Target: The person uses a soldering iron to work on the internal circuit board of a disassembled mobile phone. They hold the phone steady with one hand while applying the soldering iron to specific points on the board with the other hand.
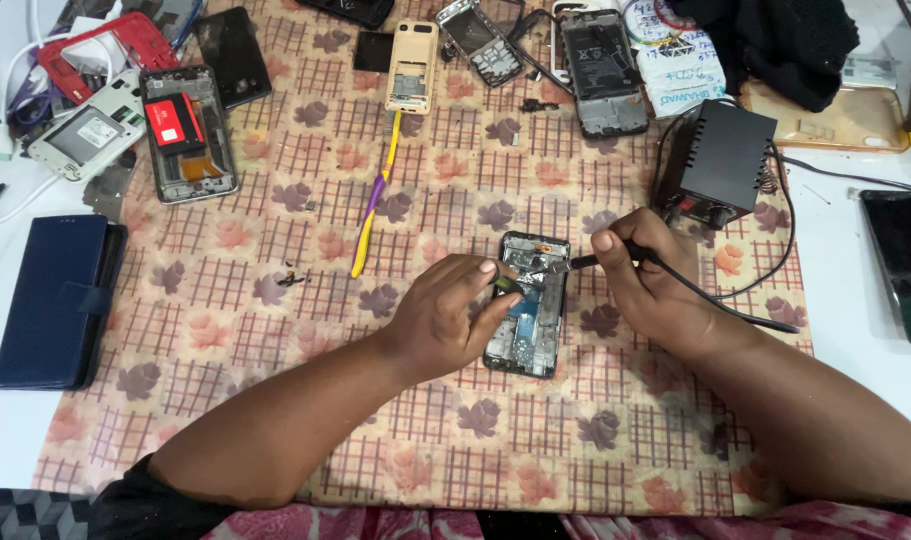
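The step in hand looks like soldering work on an opened phone [529,310], which lies back-off on the checked, flower-patterned cloth [276,330] near the middle of the table, just in front of the person. The left hand [446,315] rests over the phone's left edge, thumb and forefinger pinched shut on a small dark tool, probably tweezers, whose tip touches the exposed board. The right hand [646,275] has its fingers closed round the handle of a soldering iron [591,259], its tip aimed left at the upper part of the board; the iron's black cord runs off to the right and loops back to the black soldering station [721,160] just beyond the hand. Whether the tip touches the board cannot be told. By the look of it, the next move calls for a steady tip on one small spot while the pinched tool holds the part in place.

Far right, beside the station, lies a white packet with blue print [681,65] under a coil of wire. At the far left sit a red phone cover [106,45], a white opened phone with a grey battery label [91,130] and another opened phone bearing a red rectangular label [181,125]. A dark blue wallet case [56,300] lies at the left edge.
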